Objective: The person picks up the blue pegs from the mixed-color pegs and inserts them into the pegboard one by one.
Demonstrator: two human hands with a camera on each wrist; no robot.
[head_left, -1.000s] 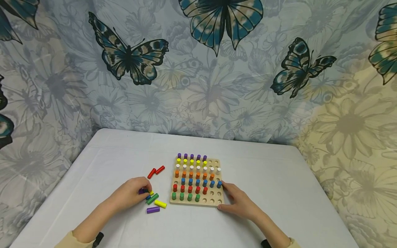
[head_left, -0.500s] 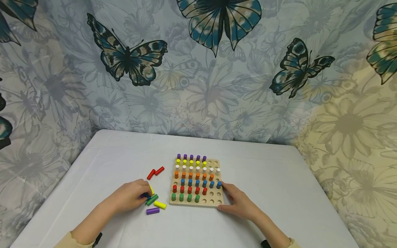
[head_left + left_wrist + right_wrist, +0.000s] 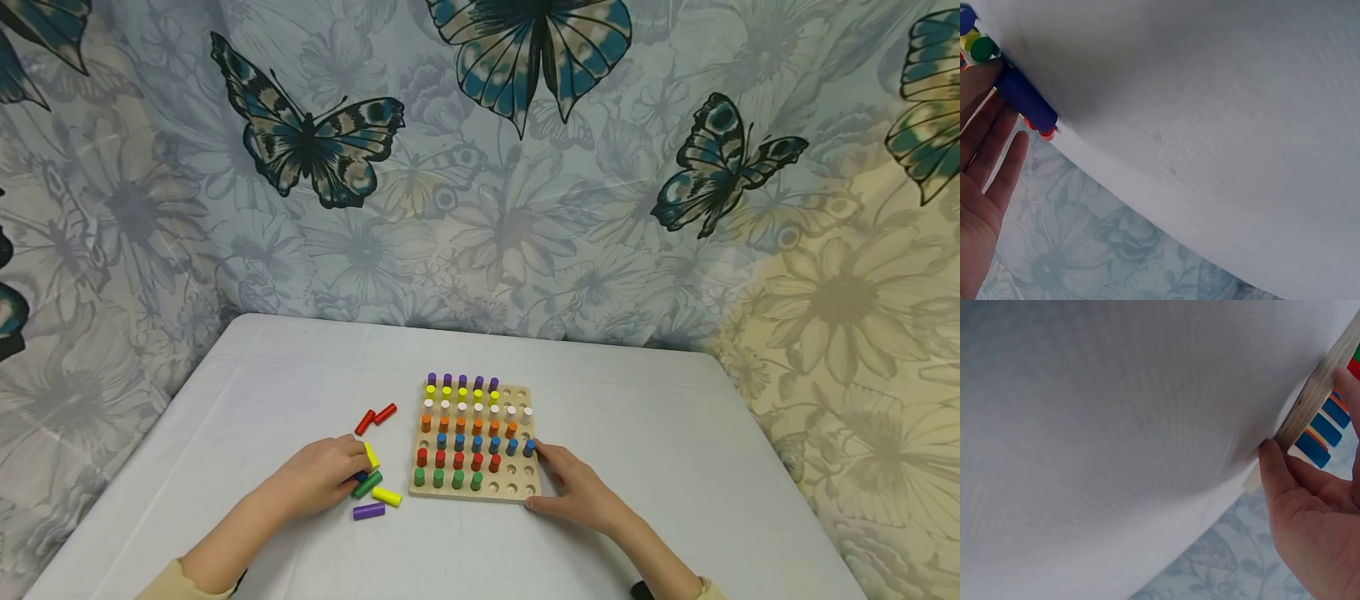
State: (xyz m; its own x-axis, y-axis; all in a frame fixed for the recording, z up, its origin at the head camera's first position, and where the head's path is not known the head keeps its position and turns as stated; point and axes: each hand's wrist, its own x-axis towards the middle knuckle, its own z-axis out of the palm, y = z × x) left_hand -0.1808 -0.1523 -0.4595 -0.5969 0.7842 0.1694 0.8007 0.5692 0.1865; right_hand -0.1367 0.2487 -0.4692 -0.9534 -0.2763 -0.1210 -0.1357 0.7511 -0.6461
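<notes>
A wooden pegboard (image 3: 474,490) lies on the table with rows of coloured pegs standing in its holes. My left hand (image 3: 321,475) is at the loose pegs left of it. In the left wrist view, its thumb and fingers pinch a dark blue peg (image 3: 1025,100). A green peg (image 3: 367,485) and a yellow peg (image 3: 371,455) lie against the fingertips. My right hand (image 3: 581,490) holds the pegboard at its right side, thumb by the near corner, fingers on the edge beside a blue peg (image 3: 1312,449).
Two red pegs (image 3: 375,417) lie beyond the left hand. Another yellow peg (image 3: 387,497) and a purple peg (image 3: 368,512) lie nearer the person. A white cloth covers the table (image 3: 675,417), and a butterfly-patterned wall (image 3: 517,250) rises behind.
My left hand has lowered slightly among the loose pegs, and the purple peg in its fingers has gone from sight. The yellow peg at its fingertips has shifted and shows more. My right hand stays put.
</notes>
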